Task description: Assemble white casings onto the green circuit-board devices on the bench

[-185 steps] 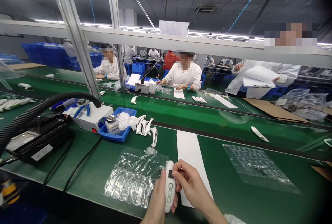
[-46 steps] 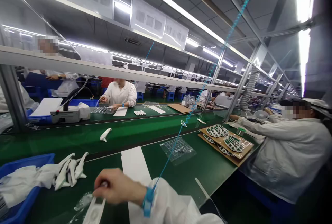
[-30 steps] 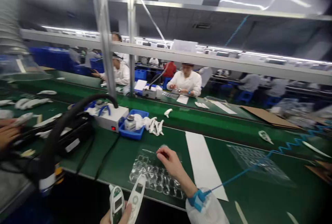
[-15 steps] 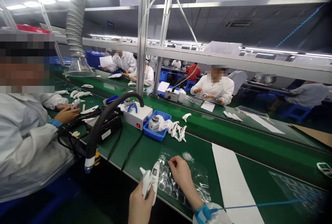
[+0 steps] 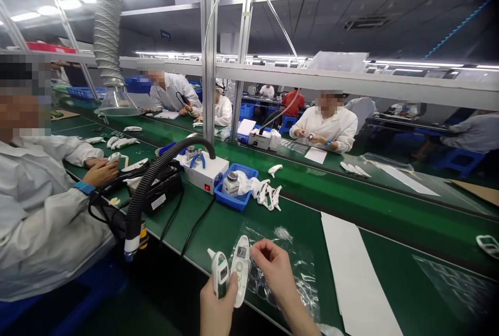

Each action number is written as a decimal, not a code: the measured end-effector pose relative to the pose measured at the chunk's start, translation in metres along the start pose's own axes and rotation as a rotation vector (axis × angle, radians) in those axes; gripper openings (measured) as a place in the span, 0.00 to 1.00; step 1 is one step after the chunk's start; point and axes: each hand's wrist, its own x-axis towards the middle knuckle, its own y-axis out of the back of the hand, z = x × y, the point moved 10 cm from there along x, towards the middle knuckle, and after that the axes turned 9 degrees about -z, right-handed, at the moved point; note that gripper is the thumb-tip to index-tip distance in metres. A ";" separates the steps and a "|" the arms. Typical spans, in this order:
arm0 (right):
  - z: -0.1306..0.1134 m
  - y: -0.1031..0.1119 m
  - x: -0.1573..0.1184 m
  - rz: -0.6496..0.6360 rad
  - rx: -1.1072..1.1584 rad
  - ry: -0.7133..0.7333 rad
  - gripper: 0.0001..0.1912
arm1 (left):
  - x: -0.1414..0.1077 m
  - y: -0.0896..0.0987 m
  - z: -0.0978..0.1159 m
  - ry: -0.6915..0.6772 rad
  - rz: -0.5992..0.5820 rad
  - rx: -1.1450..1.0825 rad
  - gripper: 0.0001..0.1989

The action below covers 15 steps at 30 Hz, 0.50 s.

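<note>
My left hand holds two white plastic shell parts side by side. One is a pointed housing with a small window and green inside; the other is a long oval half shell, its hollow inner side facing up. My right hand is beside the oval shell's upper end, thumb and forefinger pinched together; what they hold, if anything, is too small to make out. Under the right hand lies a clear plastic sheet with shiny pieces. A small clear bundle rests at its top.
Beyond stand a blue tray with a metal-topped bottle, white shells, a white box and a black hose. White paper lies right. A person in white works at left; others sit across the green belt.
My left hand has turned the two parts so that their inner sides show. My right hand has moved from over the clear sheet to the oval shell's edge. A white part on the belt has shifted left.
</note>
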 end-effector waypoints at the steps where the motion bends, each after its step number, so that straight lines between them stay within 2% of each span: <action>1: 0.002 0.000 -0.002 0.005 0.038 -0.013 0.13 | 0.000 -0.003 0.002 -0.010 -0.001 0.004 0.18; 10: 0.005 0.010 -0.005 0.046 -0.018 -0.036 0.15 | -0.002 -0.016 0.006 -0.050 0.010 0.043 0.19; 15: 0.005 0.011 -0.002 0.016 -0.077 -0.019 0.14 | -0.001 -0.019 0.003 -0.052 -0.008 0.059 0.19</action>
